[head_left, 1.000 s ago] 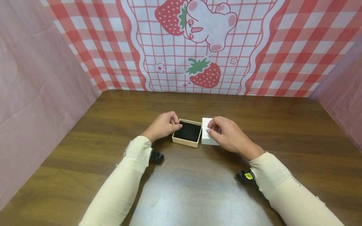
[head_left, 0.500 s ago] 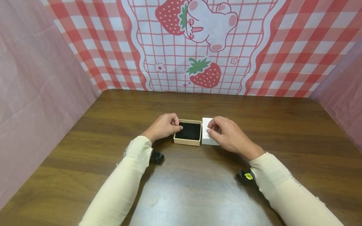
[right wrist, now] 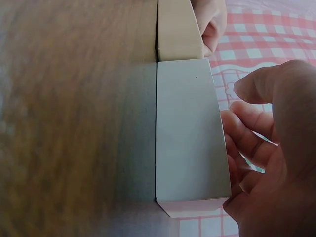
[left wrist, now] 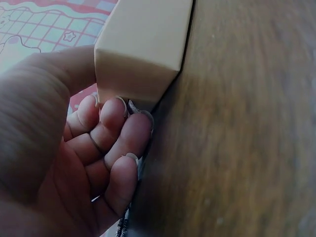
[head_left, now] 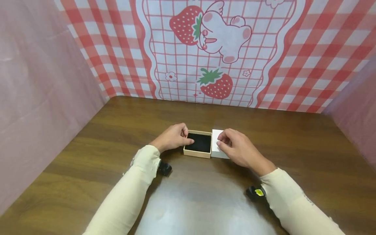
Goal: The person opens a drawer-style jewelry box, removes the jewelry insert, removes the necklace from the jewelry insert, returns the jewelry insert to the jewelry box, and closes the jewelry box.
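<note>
A shallow tan box (head_left: 197, 154) lined with a black pad (head_left: 202, 143) sits on the table, open side up. My left hand (head_left: 172, 137) pinches its left wall, thumb over the rim inside and fingers outside. In the left wrist view the curled fingers (left wrist: 114, 112) lie against the box's end. A white box (head_left: 217, 152) stands directly to the right, its side against the tan one. Over it hovers my right hand (head_left: 240, 148), fingers loosely bent and thumb (right wrist: 256, 85) raised apart from them. Part of the white box is hidden under that hand.
The brown wooden table (head_left: 188, 189) stretches around both boxes. Behind it hangs a red-and-white checked cloth (head_left: 215, 85) with strawberries, and pink curtains (head_left: 44, 81) flank the sides. Black wrist cameras (head_left: 164, 168) sit under both sleeves.
My left hand has turned the tan box square and brought it against the white box, closing the small gap. The right hand keeps its place over the white box. The head view has tilted slightly.
</note>
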Available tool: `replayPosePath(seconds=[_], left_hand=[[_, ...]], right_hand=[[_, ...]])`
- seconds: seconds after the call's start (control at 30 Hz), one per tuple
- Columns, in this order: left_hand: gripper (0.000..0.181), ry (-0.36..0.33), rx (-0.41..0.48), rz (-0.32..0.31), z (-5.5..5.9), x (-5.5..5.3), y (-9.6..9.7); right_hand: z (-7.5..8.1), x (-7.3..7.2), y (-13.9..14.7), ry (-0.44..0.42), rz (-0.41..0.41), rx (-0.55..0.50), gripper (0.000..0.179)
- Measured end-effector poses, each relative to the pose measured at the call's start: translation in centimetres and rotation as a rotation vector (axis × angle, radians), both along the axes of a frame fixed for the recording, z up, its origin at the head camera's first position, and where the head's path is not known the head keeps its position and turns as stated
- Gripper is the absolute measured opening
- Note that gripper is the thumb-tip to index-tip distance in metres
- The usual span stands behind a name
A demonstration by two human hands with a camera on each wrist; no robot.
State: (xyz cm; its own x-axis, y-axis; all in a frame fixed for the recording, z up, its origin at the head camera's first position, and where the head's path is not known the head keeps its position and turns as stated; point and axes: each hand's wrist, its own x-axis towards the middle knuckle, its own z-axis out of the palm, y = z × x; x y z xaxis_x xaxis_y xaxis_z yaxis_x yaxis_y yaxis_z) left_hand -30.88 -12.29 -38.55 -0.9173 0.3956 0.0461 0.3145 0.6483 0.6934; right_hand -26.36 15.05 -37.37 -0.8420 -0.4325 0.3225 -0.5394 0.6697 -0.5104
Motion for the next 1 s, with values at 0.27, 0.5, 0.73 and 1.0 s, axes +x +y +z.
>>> replayPosePath(seconds=[0.27,0.5,0.73,1.0], left_hand=[[0.035,-0.018,-0.016,0.012,-0.7,0.6,0.2],[0.036,0.002,-0.042,0.007,-0.2,0.3,0.6],[0.037,-0.047,-0.005,0.021,-0.1,-0.2,0.5],[0.038,-0.048,0.004,0.053,0.0,0.2,0.3]], right_hand=[[-1.1,0.9,0.1,-0.030,-0.014,-0.020,0.010],[-1.0,0.9,0.3,-0.033,-0.025,-0.035,0.012],[-0.8,0.2,0.2,0.004,-0.008,-0.037,0.009],[-0.5,-0.1,0.0,0.020,0.008,-0.034,0.008]])
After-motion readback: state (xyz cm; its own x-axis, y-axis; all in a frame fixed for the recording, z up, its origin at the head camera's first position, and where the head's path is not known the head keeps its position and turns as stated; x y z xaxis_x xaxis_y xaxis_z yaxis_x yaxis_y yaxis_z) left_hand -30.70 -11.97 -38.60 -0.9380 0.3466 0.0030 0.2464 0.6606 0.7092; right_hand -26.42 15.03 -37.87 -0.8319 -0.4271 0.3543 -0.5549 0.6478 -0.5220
